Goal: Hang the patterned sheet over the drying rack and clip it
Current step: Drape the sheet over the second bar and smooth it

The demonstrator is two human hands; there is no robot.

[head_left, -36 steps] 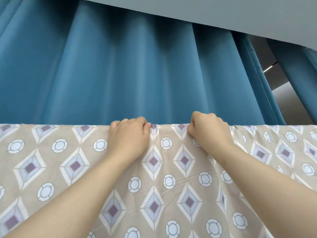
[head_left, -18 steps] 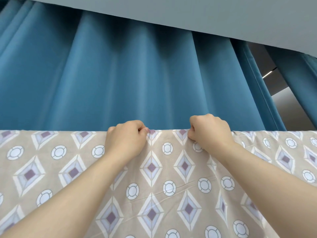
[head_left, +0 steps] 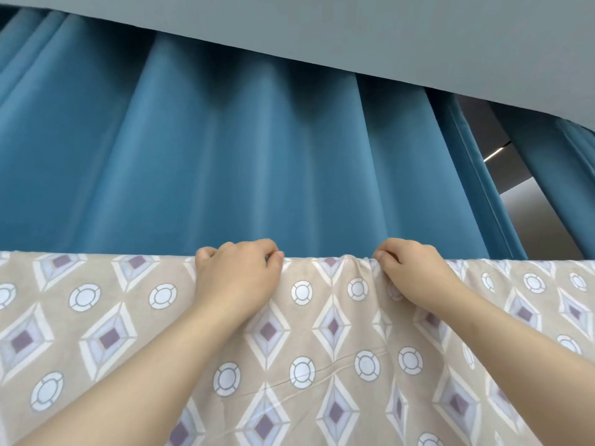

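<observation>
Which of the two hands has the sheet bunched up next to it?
The right hand: the patterned sheet puckers into folds right beside its thumb, while beside the left hand its top edge lies smooth.

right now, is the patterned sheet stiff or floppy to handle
Probably floppy: the patterned sheet bunches into soft folds between the left hand and right hand. Likely light, thin cloth, given its fine creases. Unclipped, it might slide.
</observation>
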